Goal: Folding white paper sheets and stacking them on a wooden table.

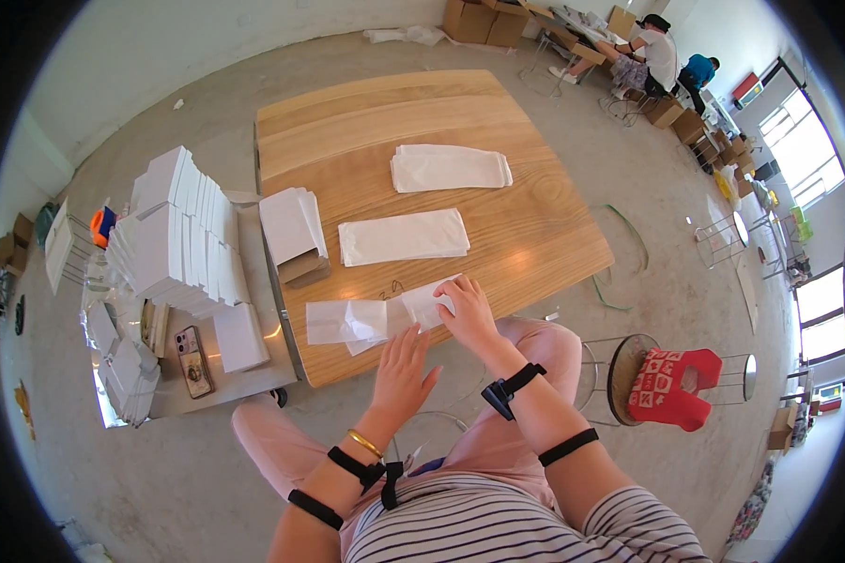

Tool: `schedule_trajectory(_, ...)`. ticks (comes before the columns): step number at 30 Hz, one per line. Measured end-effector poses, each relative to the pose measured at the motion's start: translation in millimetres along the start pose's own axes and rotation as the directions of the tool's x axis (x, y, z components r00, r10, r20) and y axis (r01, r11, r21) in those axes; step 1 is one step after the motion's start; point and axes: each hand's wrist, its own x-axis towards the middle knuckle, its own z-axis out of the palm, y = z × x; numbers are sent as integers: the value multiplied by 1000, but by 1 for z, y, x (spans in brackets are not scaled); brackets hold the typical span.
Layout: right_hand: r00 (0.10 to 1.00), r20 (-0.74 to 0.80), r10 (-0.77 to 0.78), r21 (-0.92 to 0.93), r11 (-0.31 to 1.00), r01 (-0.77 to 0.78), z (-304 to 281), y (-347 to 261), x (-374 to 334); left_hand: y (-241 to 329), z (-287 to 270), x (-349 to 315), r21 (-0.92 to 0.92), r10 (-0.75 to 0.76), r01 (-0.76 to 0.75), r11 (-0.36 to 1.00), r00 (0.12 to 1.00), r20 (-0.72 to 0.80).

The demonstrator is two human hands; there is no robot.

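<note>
"One clear plastic sheet: where does it lie?"

"Just below the centre of the frame, on the wooden table, near its lower edge."

"And the left hand?"

"Below and right of it, fingers straight and nearly together, tips at the lower edge of the pale, translucent film beside the sheet."

"The right hand?"

"Over that film's right end, fingers bent; I cannot tell whether they pinch it."

"Anything else?"

"Two flat white stacks farther up, a box of white pieces left of centre, a tall white pile at frame left."
</note>
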Motion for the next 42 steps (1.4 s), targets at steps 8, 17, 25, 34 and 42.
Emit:
schedule_trajectory(8,997,-15,79,-206,975,-81,-11,16,-20,-5,26,19,263,-56,52,963,998,9)
schedule_trajectory(17,989,2,145,-252,957,-140,-14,25,-34,-7,25,24,308,-94,75,948,995,46)
schedule_trajectory(25,985,23,168,-212,964,-160,-16,26,-26,-6,20,28,272,-83,69,960,996,42)
schedule_trajectory(34,982,188,-1,-325,944,63,2,35,-19,-10,37,50,301,-47,18,953,995,88)
schedule_trajectory(42,972,186,141,-364,929,-65,-5,37,-25,-9,39,53,345,-87,33,938,986,144)
